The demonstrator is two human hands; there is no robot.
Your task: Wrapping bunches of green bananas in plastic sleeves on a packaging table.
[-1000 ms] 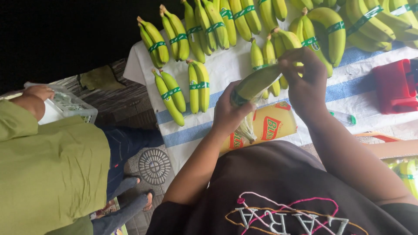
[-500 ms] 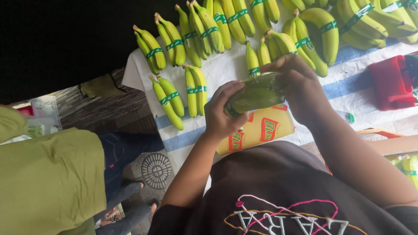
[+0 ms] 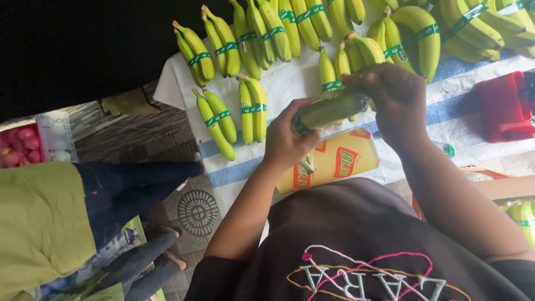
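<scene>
Head view: a white woven table cover (image 3: 290,89) with blue stripes fills the upper right of the frame, laid with pairs of green bananas, each pair bound by a green band. At lower left of the frame stands another person in an olive-green top (image 3: 39,223) and dark jeans, on grey paving with a round drain cover (image 3: 198,212). At centre, the person's left hand (image 3: 287,139) and right hand (image 3: 393,95) are both clamped on one green banana (image 3: 331,108), held level just above the table's near edge; the left hand grips its lower-left end, the right hand closes over its upper-right end, the two hands apart along the fruit. The banana appears wrapped in clear film, though this is hard to tell. Directly below it lies a yellow packet (image 3: 334,161) with red markings at the edge of the cover. A red plastic object (image 3: 501,108) sits at the right edge of the frame. A banded pair of bananas (image 3: 252,108) lies just left of the left hand.
</scene>
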